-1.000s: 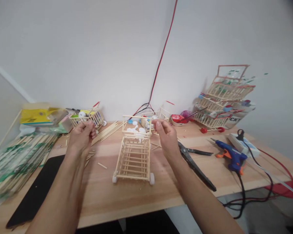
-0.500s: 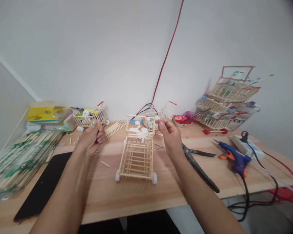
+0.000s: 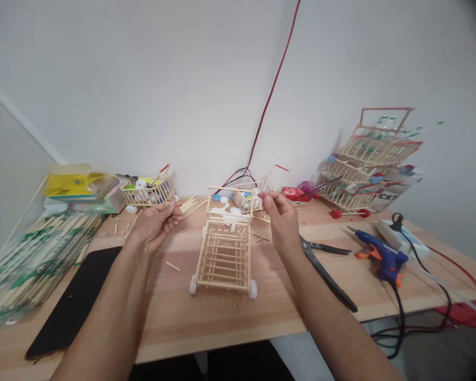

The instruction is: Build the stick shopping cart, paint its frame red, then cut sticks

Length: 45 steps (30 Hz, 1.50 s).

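Note:
A small cart made of wooden sticks (image 3: pixel 224 254), with white wheels, stands on the table between my hands. To the left of its handle, my left hand (image 3: pixel 157 223) is raised with thumb and forefinger pinched and the other fingers loosely curled. My right hand (image 3: pixel 281 216) is just right of the handle, its thumb and forefinger pressed together. Whatever either pinch holds is too small to make out. Beyond the cart lie white and blue bottle caps (image 3: pixel 224 200). A bundle of loose sticks (image 3: pixel 192 206) lies beyond my left fingertips.
Black-handled shears (image 3: pixel 325 272) and a blue glue gun (image 3: pixel 381 256) lie right, near a power strip (image 3: pixel 402 238). Stacked stick carts (image 3: pixel 365 169) stand behind. At left are bagged sticks (image 3: pixel 43 264), a black flat panel (image 3: pixel 75 301) and another filled cart (image 3: pixel 148 193).
My left hand has shifted right and its fingers have uncurled from a tighter grip. My right hand has moved slightly right. The cart stays in place on the table.

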Each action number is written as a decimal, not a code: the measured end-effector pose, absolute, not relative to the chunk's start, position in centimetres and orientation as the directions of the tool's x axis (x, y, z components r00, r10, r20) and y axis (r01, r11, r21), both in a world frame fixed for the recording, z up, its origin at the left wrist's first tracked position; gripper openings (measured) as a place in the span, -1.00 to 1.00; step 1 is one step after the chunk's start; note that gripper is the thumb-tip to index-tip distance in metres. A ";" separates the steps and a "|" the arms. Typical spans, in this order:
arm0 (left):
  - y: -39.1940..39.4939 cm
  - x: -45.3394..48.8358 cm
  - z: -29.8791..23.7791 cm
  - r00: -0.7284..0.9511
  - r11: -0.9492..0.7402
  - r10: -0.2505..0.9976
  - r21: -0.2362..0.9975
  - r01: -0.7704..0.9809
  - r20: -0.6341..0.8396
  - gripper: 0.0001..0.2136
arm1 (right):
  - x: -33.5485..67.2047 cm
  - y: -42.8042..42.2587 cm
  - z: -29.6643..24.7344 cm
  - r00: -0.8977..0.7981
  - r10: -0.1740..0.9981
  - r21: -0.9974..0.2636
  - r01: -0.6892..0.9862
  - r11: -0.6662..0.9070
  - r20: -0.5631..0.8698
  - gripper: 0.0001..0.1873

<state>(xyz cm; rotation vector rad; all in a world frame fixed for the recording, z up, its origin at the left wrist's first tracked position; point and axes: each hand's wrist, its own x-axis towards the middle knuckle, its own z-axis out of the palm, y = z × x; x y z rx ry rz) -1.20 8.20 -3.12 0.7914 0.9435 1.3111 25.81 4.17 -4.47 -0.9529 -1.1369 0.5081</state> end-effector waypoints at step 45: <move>6.0 2.4 -3.2 0.014 -0.410 0.912 0.907 0.093 0.411 -0.78 | 25.5 3.4 -3.9 0.142 0.755 -0.750 0.328 0.575 0.641 -0.67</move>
